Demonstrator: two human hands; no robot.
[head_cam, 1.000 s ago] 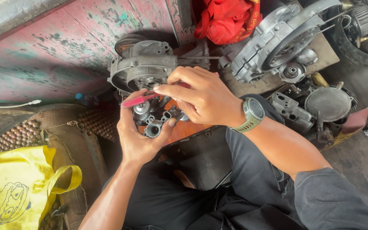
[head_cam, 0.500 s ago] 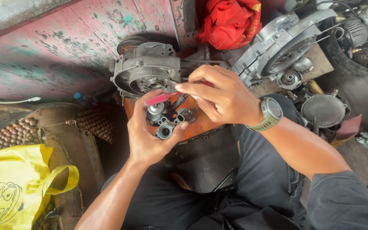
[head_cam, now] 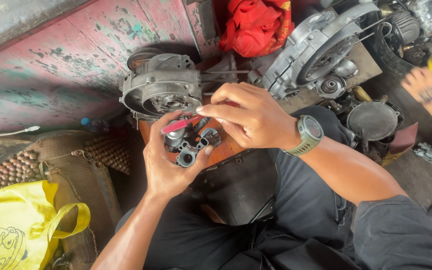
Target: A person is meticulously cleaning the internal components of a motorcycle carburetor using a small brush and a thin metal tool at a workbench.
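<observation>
Left hand [head_cam: 168,165] fingers curled round carburetor body [head_cam: 188,145]; right hand [head_cam: 248,117] fingers pinching red brush [head_cam: 180,125].

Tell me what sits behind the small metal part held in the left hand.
Behind the small metal part cupped in the left hand stands a grey engine casing, against a peeling red wall. The right hand with its pink brush covers the part's right side.

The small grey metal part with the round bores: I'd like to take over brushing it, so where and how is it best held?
Probably as the left hand holds the grey metal part now: cradled from below in the palm, thumb on its left flank, fingers curled up its right. The lumpy cast body offers no handle, and this leaves the bored top face open to the pink brush in the right hand.
</observation>
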